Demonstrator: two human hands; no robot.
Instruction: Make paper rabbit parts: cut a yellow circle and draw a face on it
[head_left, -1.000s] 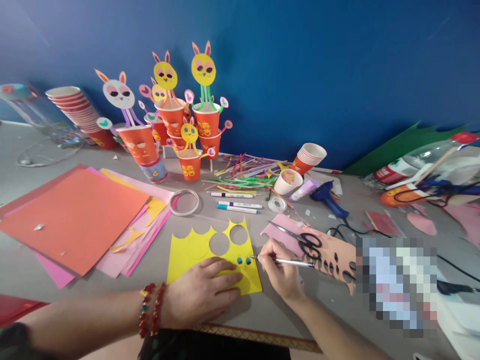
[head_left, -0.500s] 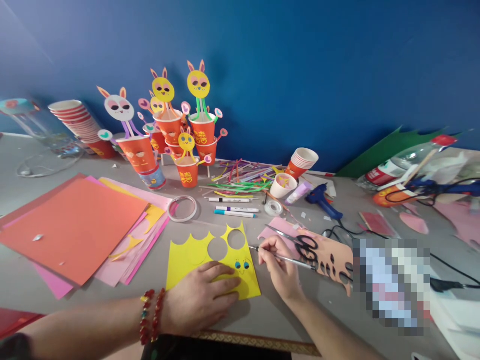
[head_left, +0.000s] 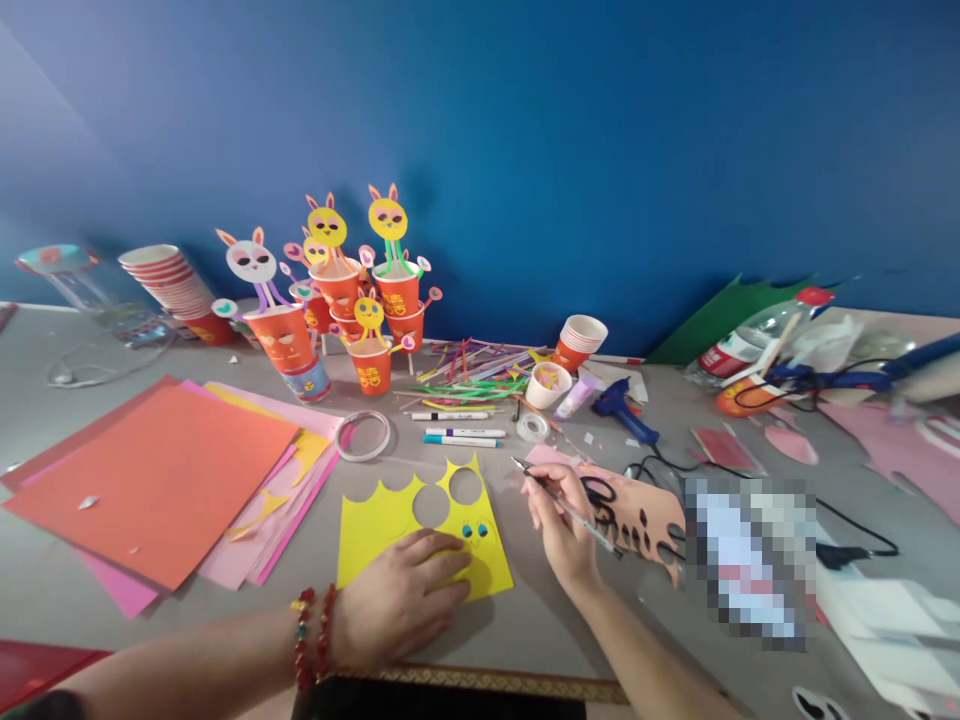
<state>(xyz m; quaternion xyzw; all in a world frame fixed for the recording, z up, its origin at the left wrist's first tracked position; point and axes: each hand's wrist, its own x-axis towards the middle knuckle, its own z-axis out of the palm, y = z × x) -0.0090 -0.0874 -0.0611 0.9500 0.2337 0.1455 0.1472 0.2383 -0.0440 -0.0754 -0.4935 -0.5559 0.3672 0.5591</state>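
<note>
A yellow paper sheet [head_left: 365, 535] lies at the front middle of the table, its top edge cut in scallops, with two round holes. A small face with blue eyes is drawn near its right side. Flat across its lower part rests my left hand [head_left: 409, 590], fingers stretched out. My right hand [head_left: 562, 520] is closed round a slim pen [head_left: 555, 498], held just right of the sheet with its tip pointing up and left, off the paper. Peach paper with cut-outs [head_left: 652, 520] and black-handled scissors [head_left: 598, 490] lie behind my right hand.
Paper cups with rabbit figures [head_left: 371, 367] stand at the back left. Coloured sheets [head_left: 187, 470] are stacked on the left. Several markers [head_left: 461, 441], a tape roll [head_left: 363, 437], a blue glue gun [head_left: 626, 412] with its cable and a bottle [head_left: 750, 335] lie farther back.
My right hand has lifted the pen away from the sheet's right edge, tilting its tip upward. My left hand stays on the yellow paper. The view has tipped upward and shifted slightly.
</note>
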